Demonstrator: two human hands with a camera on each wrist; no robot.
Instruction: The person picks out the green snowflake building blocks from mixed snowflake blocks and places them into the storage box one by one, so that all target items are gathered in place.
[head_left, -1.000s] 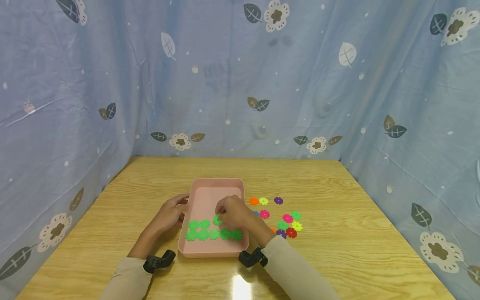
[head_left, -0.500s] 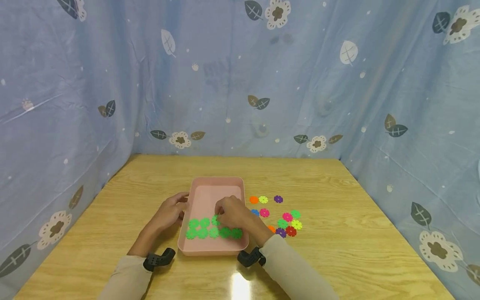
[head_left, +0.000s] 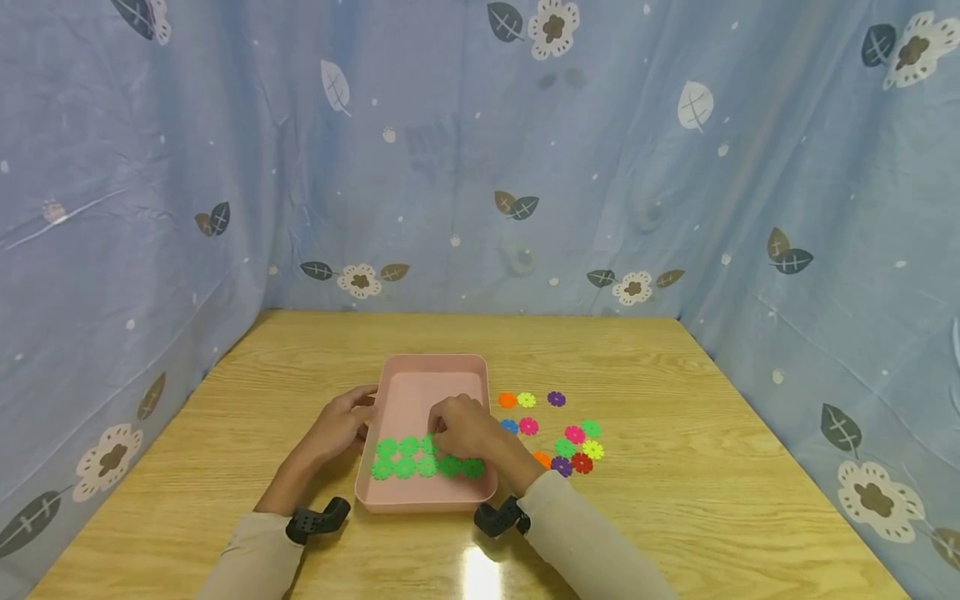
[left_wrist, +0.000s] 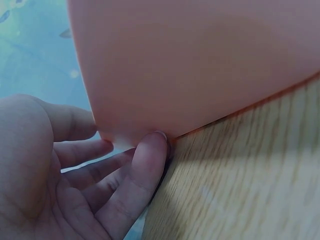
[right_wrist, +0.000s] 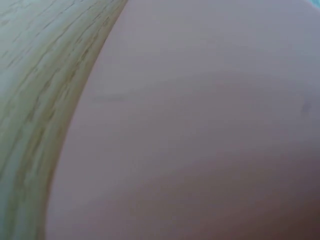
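In the head view, a pink tray point(head_left: 431, 506) lies on the table with several green snowflake-shaped discs point(head_left: 405, 467) inside, set in rows at its near end. My right hand point(head_left: 467, 427) is over the tray, fingers bent down, pinching a green disc point(head_left: 428, 444) at the end of the second row. That disc is partly hidden by the fingertips. My left hand point(head_left: 339, 425) rests beside the tray. Its thumb point(left_wrist: 150, 157) and fingertips touch the outside of the tray wall point(left_wrist: 175, 65) in the left wrist view. Only the tray's pink outer wall point(right_wrist: 175, 125) and table show in the right wrist view.
Loose discs lie on the wooden table point(head_left: 660, 517) right of the tray: an orange one point(head_left: 507, 400), a blue one point(head_left: 509, 427), a dark red one point(head_left: 582, 462), two green ones and other colours. A blue patterned curtain point(head_left: 465, 167) encloses the back and sides.
My right hand has shifted very slightly left, with the green disc under its fingertips drawing closer to the second row. The left hand and the tray stay in place.
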